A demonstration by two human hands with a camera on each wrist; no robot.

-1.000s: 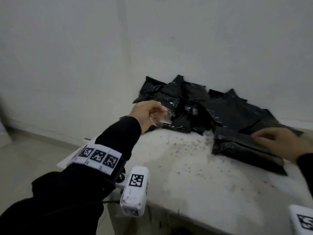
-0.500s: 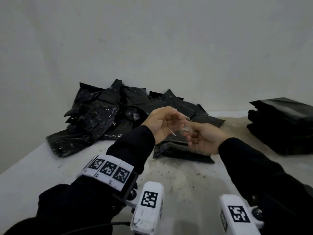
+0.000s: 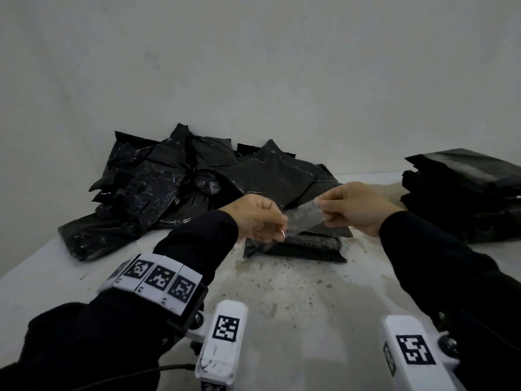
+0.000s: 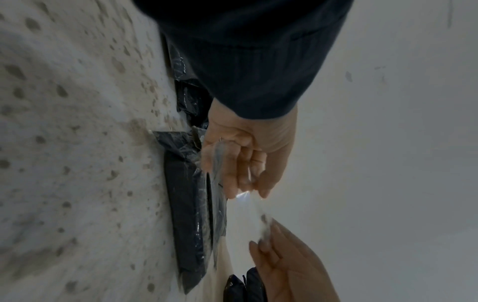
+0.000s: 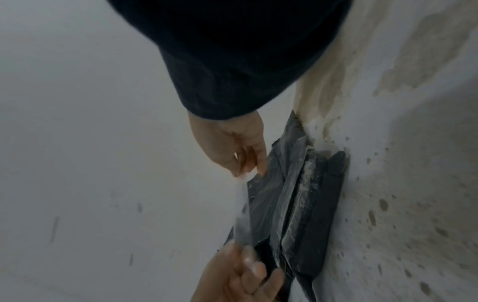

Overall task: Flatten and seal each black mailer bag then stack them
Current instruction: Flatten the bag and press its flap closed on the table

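Note:
A clear plastic strip point(image 3: 301, 218) is stretched between my two hands above the table. My left hand point(image 3: 275, 222) pinches its left end and my right hand point(image 3: 324, 210) pinches its right end. Just below lies a flat black mailer bag point(image 3: 307, 246) on the table, with its flap side toward the wall. The left wrist view shows the left hand point(image 4: 240, 169), the strip point(image 4: 248, 206) and the bag point(image 4: 189, 204). From the right wrist I see the right hand point(image 5: 240, 157), the strip point(image 5: 241, 212) and the bag point(image 5: 305, 204).
A loose pile of crumpled black mailers point(image 3: 169, 187) lies at the back left against the wall. A neat stack of black mailers point(image 3: 465, 193) stands at the right. The white table point(image 3: 282, 300) is stained and speckled in front of the bag.
The right hand left the bag and joined the left at the clear strip. Since then the hands have drawn apart, stretching the strip between them. The head view swung right.

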